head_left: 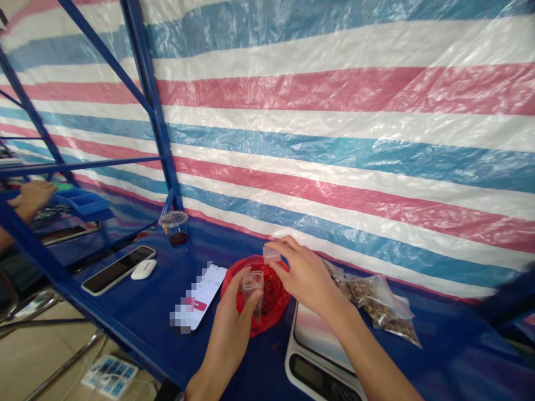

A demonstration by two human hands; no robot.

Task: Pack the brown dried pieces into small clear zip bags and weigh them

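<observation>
My left hand [234, 317] holds a small transparent plastic cup [253, 289] upright, just over a red plastic bag [271, 298]. The bag holds something dark brown, partly hidden by the cup and my fingers. My right hand [305, 273] pinches a small transparent plastic piece [271, 254] at the bag's far rim; it may be a lid or a second cup. Below my right forearm sits a white digital scale [320, 351]. Several zip bags of dried brown pieces [373, 303] lie to the right of that hand.
A phone with a blurred screen [198, 296], a dark phone [119, 270], a white oval case [143, 269] and a plastic cup of dark liquid [173, 227] stand on the blue table [137, 328]. Another person's hand [33, 197] rests near a blue tray [81, 201] at left. A striped tarp [334, 150] hangs behind.
</observation>
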